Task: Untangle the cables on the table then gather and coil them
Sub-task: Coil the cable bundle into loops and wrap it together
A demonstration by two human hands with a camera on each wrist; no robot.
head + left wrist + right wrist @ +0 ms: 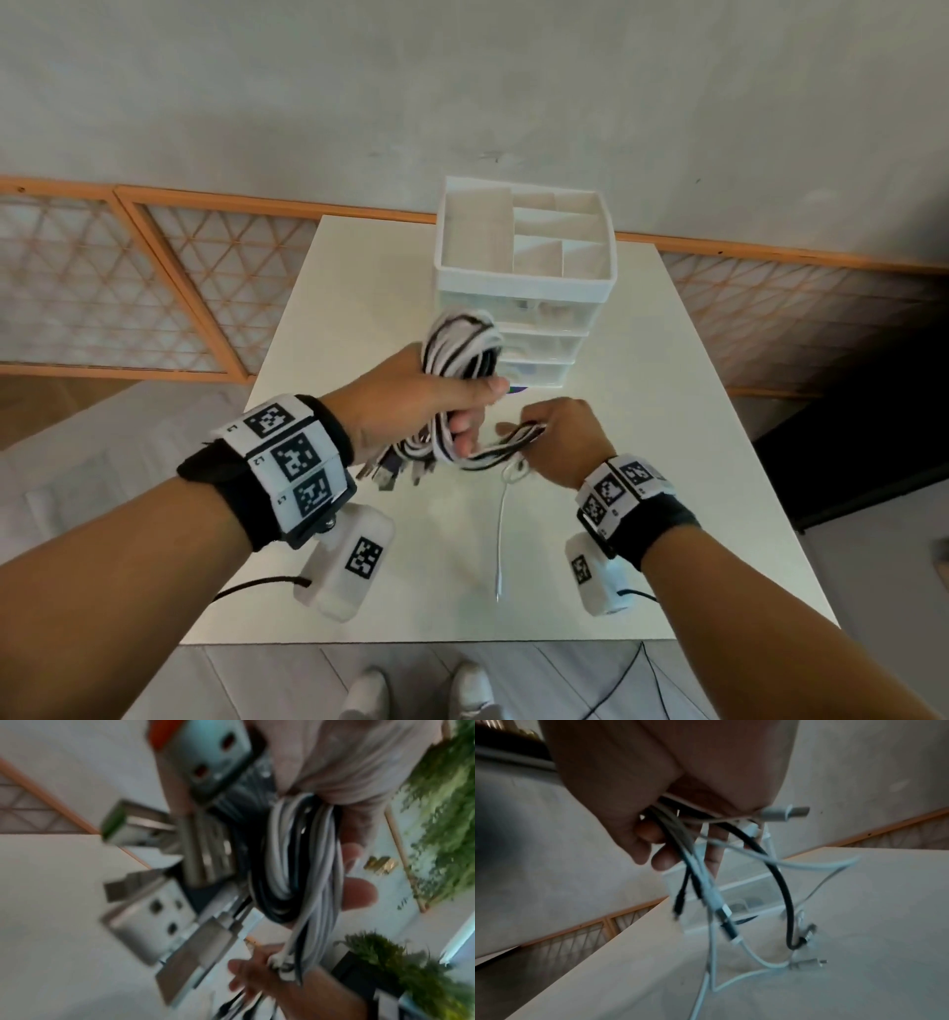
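Up above the white counter (667,411), both hands are busy with 1 bunch of black and white cables (462,354). The left hand (411,406) is closed around the coiled part, fingers and thumb wrapped about the loops, which stand up out of the fist in front of a white drawer organizer (524,288); a cluster of USB plugs (390,470) hangs from the underside of this hand, and the left wrist view shows them close and blurred beside the coil (303,862). The right hand (560,437) sits just to the right and a little lower, its fingers curled round the loose strands that run across from the coil. In the right wrist view, black and white ends (718,892) dangle from that grip (670,801) toward the counter (872,923). A thin white cable (503,534) drops from the right hand and trails along the counter toward the near edge. The organizer stands at the far side of the counter, its top compartments open.
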